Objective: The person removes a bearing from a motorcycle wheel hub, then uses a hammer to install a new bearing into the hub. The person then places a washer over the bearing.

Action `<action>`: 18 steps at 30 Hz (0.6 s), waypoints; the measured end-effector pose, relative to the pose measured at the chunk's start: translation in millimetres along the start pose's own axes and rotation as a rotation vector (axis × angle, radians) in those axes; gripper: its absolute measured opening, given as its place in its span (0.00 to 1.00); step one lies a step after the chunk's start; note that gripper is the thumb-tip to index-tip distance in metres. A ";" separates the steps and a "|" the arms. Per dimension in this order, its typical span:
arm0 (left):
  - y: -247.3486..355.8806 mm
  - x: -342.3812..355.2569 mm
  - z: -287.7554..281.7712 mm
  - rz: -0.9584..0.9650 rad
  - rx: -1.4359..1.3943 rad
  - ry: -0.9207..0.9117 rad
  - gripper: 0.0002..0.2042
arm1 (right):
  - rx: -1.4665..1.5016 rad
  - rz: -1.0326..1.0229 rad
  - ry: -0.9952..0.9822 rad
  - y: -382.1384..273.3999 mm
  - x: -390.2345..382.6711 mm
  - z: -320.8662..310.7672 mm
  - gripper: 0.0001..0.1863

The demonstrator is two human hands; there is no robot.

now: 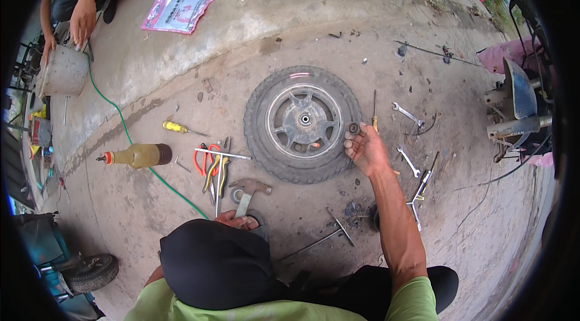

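Observation:
My right hand (pixel 366 147) is closed, with a small dark round metal part (pixel 354 129) with a hole pinched between thumb and fingers. It is over the right edge of a motorcycle wheel (pixel 306 120), which lies flat with its black tyre on. In my left hand (pixel 237 220) is a claw hammer (pixel 251 186), gripped low on its pale handle with the head pointing away from me. A black cloth-covered shape hides most of my left forearm. Beside the hammer head are a roll of tape (pixel 237 195), pliers (pixel 222 177) and red-handled cutters (pixel 206 158).
A T-handle wrench (pixel 341 227), spanners (pixel 408 114), a Y-shaped wrench (pixel 417 199) and screwdrivers (pixel 175 127) lie around. A brown-yellow bottle (pixel 138 155) lies by a green hose (pixel 121 117). At far left another person's hands touch a bucket (pixel 65 71); vehicle parts (pixel 521 94) stand right.

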State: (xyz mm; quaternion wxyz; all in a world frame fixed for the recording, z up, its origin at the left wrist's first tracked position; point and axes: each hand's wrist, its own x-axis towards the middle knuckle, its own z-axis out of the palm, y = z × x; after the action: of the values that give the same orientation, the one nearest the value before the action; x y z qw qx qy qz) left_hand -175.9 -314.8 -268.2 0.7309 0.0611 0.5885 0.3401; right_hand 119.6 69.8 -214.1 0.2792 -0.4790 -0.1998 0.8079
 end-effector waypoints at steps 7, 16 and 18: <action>7.7 -4.6 19.7 -0.099 0.065 0.142 0.14 | -0.036 0.045 -0.138 1.0 0.1 30.6 0.14; 5.4 1.7 20.7 -0.077 0.140 0.136 0.15 | -0.292 0.004 0.047 -0.3 -3.9 22.3 0.10; 9.4 0.6 21.7 -0.093 0.233 0.150 0.16 | -0.282 -0.021 0.130 -2.3 -0.6 9.7 0.10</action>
State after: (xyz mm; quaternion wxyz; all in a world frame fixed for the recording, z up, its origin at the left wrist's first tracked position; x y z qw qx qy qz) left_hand -160.3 -300.6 -257.6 0.6878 0.0929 0.6791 0.2389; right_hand 111.8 70.7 -207.8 0.2299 -0.5628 -0.2976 0.7360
